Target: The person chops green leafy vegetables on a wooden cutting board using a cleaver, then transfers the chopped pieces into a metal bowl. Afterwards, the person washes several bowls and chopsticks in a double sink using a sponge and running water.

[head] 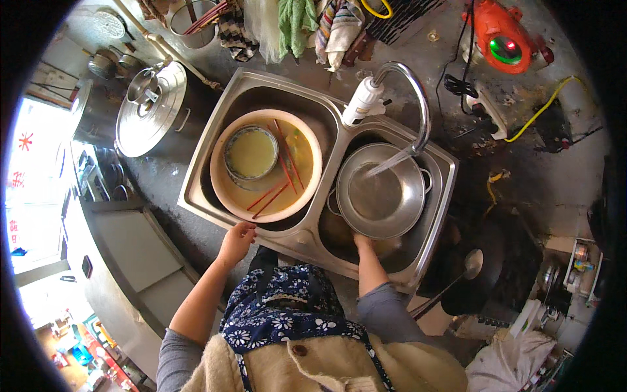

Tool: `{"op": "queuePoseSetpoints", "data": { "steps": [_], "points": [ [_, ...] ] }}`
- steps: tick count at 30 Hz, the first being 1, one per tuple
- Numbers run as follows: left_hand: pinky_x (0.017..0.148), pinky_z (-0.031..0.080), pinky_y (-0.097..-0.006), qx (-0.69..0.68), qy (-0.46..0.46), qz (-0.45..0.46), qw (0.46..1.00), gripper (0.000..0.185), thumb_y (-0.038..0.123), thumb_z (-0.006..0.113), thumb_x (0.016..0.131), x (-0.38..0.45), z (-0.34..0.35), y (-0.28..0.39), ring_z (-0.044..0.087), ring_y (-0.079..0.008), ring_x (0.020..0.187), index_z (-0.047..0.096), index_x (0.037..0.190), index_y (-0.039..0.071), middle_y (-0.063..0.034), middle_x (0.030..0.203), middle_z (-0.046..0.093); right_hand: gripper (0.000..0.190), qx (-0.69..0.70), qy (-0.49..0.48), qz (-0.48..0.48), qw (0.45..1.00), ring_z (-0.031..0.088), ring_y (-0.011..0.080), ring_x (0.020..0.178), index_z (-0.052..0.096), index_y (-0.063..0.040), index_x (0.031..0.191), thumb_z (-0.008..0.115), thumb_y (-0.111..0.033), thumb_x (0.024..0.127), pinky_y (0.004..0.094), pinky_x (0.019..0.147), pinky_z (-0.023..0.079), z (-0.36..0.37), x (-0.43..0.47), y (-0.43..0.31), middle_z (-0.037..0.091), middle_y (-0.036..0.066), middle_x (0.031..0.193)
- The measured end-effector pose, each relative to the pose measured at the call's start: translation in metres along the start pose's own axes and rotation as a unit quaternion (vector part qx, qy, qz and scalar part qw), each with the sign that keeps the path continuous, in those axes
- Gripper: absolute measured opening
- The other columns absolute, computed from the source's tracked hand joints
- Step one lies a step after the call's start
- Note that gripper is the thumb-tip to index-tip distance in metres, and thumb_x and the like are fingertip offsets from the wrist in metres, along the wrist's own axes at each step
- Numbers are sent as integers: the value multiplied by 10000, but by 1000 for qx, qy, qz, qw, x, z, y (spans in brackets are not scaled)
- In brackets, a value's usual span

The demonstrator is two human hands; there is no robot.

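Water runs from the curved faucet [422, 112] into a metal two-handled pan [345, 218] in the right basin of the steel double sink [313, 245]. My right hand [363, 241] reaches beneath the pan's near edge; its fingers are hidden. Near the left basin's front rim, my left hand [239, 241] holds nothing that shows, fingers loosely bent. That basin holds a large pale tub [218, 196] of cloudy yellowish liquid. In the tub are a patterned bowl [251, 152] filled with similar liquid and several red chopsticks [286, 159].
A large lidded pot [161, 122] stands left of the sink. Behind hang cloths [296, 29]. At the right are a power strip [492, 115], cables, a red device [504, 39], and a dark wok [470, 289] with a ladle [472, 264].
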State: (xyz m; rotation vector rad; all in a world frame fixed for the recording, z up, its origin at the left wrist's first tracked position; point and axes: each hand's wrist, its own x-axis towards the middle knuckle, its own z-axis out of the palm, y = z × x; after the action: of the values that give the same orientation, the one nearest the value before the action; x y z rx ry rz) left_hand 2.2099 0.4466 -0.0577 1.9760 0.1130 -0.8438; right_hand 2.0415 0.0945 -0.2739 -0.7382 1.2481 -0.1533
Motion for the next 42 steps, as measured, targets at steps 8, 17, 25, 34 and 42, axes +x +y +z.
{"op": "queuePoseSetpoints", "data": {
  "steps": [8,17,25,34,42],
  "points": [
    [757,522,-295,22,-28,-16,999,236,100,517,924,-13,15,2,638,-179,813,600,1104,-29,-117,913,668,407,138,13,-59,989,578,227,999,560,-114,1224,648,-283,865,375,871,476,30,10,32,624,57,1074],
    [745,518,-292,39,-21,-19,999,253,117,513,933,-19,12,7,632,-176,804,592,1112,-44,-116,914,661,319,183,-74,-51,979,581,199,946,588,-125,1124,681,-253,847,340,869,483,55,6,18,622,22,1030],
    [707,520,-310,-63,40,5,997,310,156,532,914,31,-4,-8,631,-203,797,569,1172,-13,-142,939,635,330,-728,-219,-83,644,600,273,1073,617,-53,1151,610,-220,867,387,882,489,65,-67,-22,635,147,1170],
    [783,507,-339,-106,-6,-178,978,339,144,605,866,184,-27,-50,593,-227,887,538,1170,11,-87,1028,596,105,-481,-240,-419,732,629,316,792,610,3,947,579,-60,869,380,708,501,199,-159,-95,635,162,913],
    [843,493,-540,-418,61,-302,855,454,196,557,916,225,1,-71,482,-332,1135,432,1345,120,-104,1324,460,99,-428,-62,-417,800,572,174,649,633,-37,934,618,0,844,280,572,450,114,-272,-5,602,92,796]
  ]
}}
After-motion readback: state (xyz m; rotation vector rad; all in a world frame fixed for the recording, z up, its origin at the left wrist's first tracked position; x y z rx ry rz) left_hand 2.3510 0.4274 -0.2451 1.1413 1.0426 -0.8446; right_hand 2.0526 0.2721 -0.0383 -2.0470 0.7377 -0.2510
